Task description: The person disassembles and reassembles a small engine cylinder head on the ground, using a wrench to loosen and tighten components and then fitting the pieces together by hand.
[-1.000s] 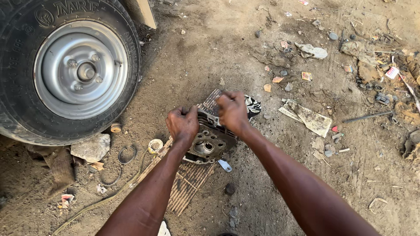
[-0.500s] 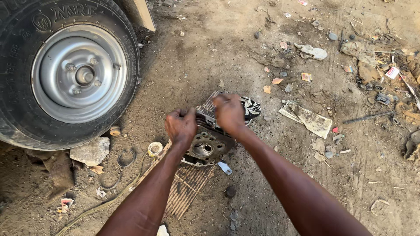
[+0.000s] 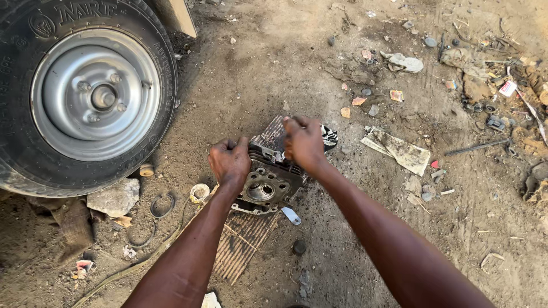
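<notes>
We see both hands on a grimy finned engine part that sits on a strip of corrugated cardboard on the dirt ground, in the middle of the scene. The left hand is curled into a fist against the part's left edge; the right hand is closed over its far top side, fingers bent. We cannot tell whether either holds a tool. A truck wheel stands far left, a stone near it, and a dirty paper scrap lies to the right.
</notes>
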